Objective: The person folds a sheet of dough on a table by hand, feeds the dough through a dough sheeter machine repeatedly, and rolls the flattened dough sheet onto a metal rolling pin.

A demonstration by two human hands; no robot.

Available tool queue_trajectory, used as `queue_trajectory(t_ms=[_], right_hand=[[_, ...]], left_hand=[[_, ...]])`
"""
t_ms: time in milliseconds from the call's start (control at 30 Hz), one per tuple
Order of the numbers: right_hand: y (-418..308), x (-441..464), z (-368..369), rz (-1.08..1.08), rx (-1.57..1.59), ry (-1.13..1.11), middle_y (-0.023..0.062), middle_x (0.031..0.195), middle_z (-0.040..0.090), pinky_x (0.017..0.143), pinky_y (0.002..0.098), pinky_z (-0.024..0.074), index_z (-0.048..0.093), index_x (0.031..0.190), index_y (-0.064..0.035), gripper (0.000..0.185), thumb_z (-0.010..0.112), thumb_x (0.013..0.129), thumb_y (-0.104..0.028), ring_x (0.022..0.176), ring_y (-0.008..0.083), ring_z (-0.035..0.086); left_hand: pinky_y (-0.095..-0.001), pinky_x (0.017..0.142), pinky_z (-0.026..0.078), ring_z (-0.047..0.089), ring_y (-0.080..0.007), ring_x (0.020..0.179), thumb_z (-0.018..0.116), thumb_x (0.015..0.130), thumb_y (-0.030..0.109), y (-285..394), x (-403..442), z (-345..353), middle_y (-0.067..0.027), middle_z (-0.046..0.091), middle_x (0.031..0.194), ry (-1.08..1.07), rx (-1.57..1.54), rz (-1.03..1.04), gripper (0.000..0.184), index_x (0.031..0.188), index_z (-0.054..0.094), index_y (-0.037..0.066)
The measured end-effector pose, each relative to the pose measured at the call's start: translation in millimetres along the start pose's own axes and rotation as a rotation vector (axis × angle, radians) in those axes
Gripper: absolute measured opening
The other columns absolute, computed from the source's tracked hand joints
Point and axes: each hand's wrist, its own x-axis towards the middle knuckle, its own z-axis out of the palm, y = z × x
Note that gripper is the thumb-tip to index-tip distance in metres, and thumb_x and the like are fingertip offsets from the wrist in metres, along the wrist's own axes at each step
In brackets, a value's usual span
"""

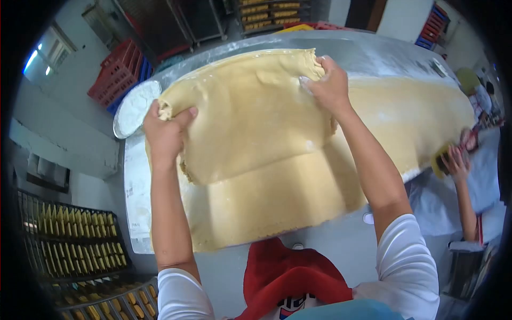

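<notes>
A wide sheet of pale yellow dough (256, 117) hangs between my two hands, its far part bunched into a fold along the top. My left hand (166, 130) grips the gathered left edge, thumb on the near side. At the upper right, my right hand (328, 85) is closed round the other bunched end, with some white powder on the thumb. The lower edge of the lifted part droops over more dough (266, 197), which lies flat at the table's near edge. Fingers behind the fold are hidden.
A white bowl of flour (136, 109) stands at the table's left edge, by stacked red crates (114, 72). Dough spreads right over the metal table (373, 56). Another person's hand (456, 162) is at the right. Racks of baked pieces (74, 240) stand lower left.
</notes>
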Motion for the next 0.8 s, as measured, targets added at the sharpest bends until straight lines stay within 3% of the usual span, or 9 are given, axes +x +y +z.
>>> queue_trajectory(t_ms=[167,300,333,400,500,633,667,733,800], right_hand=[[-55,-76,-118,-0.136,0.084,0.241,0.0203,0.101,0.067,0.086,0.0401,0.0502,0.063,0.106,0.0012,0.053,0.078,0.063,-0.025,0.097,0.0344,0.065],[-85,-150,-209,-0.146,0.202,0.399,0.0199,0.094,0.066,0.084,0.0411,0.0502,0.063,0.097,-0.0023,0.047,0.076,0.057,-0.023,0.092,0.0359,0.064],[-81,-170,-225,-0.263,0.148,0.517,0.0175,0.088,0.065,0.078,0.0399,0.0509,0.061,0.096,-0.0013,0.042,0.074,0.060,-0.021,0.082,0.0322,0.064],[-100,-237,-277,-0.045,0.131,0.429,0.0218,0.090,0.065,0.081,0.0411,0.0504,0.063,0.096,-0.0013,0.041,0.071,0.060,-0.018,0.090,0.0380,0.064],[-116,-349,-360,-0.008,0.020,0.515,0.0227,0.091,0.065,0.081,0.0426,0.0504,0.063,0.095,-0.0007,0.040,0.070,0.060,-0.017,0.090,0.0398,0.063],[-135,-508,-430,0.115,-0.145,0.532,0.0220,0.091,0.065,0.083,0.0433,0.0499,0.064,0.101,0.0021,0.046,0.073,0.060,-0.018,0.092,0.0390,0.063],[-142,-545,-440,0.148,-0.226,0.566,0.0218,0.094,0.065,0.083,0.0425,0.0501,0.064,0.101,0.0015,0.047,0.074,0.059,-0.018,0.093,0.0383,0.064],[-170,-633,-507,0.357,-0.224,0.491,0.0205,0.096,0.066,0.088,0.0432,0.0491,0.064,0.104,-0.0006,0.047,0.073,0.061,-0.017,0.097,0.0390,0.063],[-174,-722,-565,0.446,-0.244,0.559,0.0207,0.096,0.066,0.085,0.0423,0.0496,0.063,0.104,0.0007,0.047,0.073,0.061,-0.017,0.095,0.0385,0.063]], left_hand=[[-0.0271,0.077,0.051,0.065,-0.0142,0.082,0.072,0.072,-0.006,122,-84,-2,-0.0065,0.069,0.097,-0.114,0.077,0.254,0.038,0.108,0.064,-0.002],[-0.0279,0.081,0.050,0.063,-0.0152,0.090,0.066,0.074,-0.006,191,-159,-5,-0.0065,0.067,0.103,-0.297,0.048,0.291,0.040,0.114,0.063,-0.001],[-0.0289,0.081,0.051,0.064,-0.0165,0.091,0.064,0.074,-0.007,197,-174,-7,-0.0065,0.067,0.104,-0.319,0.087,0.272,0.042,0.116,0.062,-0.002],[-0.0287,0.083,0.049,0.062,-0.0171,0.092,0.064,0.073,-0.003,218,-232,1,-0.0065,0.065,0.103,-0.409,0.067,0.297,0.044,0.116,0.061,-0.002],[-0.0291,0.086,0.047,0.062,-0.0182,0.092,0.067,0.070,0.003,231,-320,17,-0.0066,0.066,0.102,-0.568,0.025,0.341,0.046,0.116,0.061,-0.002],[-0.0281,0.083,0.049,0.063,-0.0177,0.089,0.068,0.068,-0.002,224,-440,42,-0.0079,0.067,0.099,-0.752,-0.119,0.281,0.046,0.113,0.061,-0.003],[-0.0271,0.078,0.049,0.063,-0.0172,0.085,0.066,0.069,-0.006,229,-474,40,-0.0079,0.067,0.098,-0.817,-0.201,0.165,0.042,0.111,0.062,-0.002],[-0.0275,0.075,0.049,0.063,-0.0169,0.080,0.068,0.067,-0.007,240,-550,70,-0.0065,0.067,0.094,-0.890,-0.200,0.131,0.041,0.108,0.062,-0.002],[-0.0289,0.077,0.049,0.063,-0.0177,0.081,0.069,0.066,-0.008,264,-644,101,-0.0073,0.067,0.095,-0.966,-0.172,0.090,0.043,0.108,0.062,-0.003]])
